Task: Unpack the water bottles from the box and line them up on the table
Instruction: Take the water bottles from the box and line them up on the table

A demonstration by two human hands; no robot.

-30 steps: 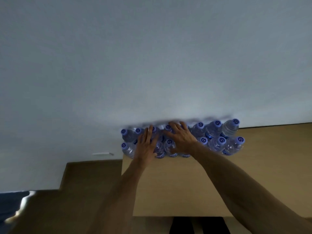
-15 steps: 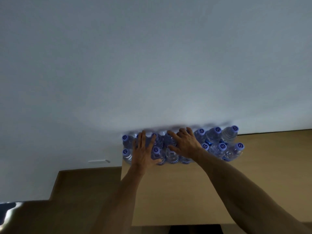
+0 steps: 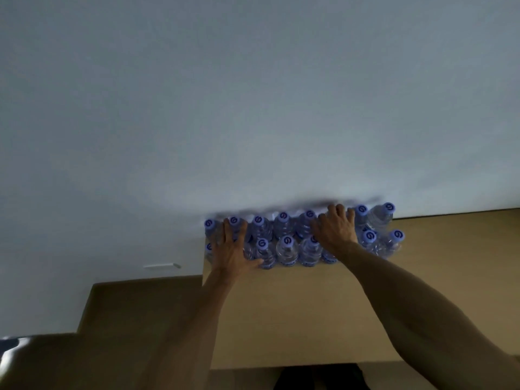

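Note:
Several clear water bottles [image 3: 287, 249] with purple caps stand in two rows at the far edge of the tan table [image 3: 295, 319], against the white wall. My left hand [image 3: 233, 250] lies flat with spread fingers on the bottles at the left end of the rows. My right hand [image 3: 334, 230] rests on the bottle tops right of the middle, its fingers reaching over the back row. Neither hand grips a bottle. The bottles under both hands are partly hidden. I cannot make out a box.
A darker brown surface [image 3: 126, 319] sits lower at the left of the table. The white wall [image 3: 253, 108] fills the upper view right behind the bottles. A small white fitting [image 3: 161, 266] is on the wall at the left.
My hands have spread apart over the bottle tops: the left hand slid toward the left end, the right hand moved to the right. The view dipped slightly.

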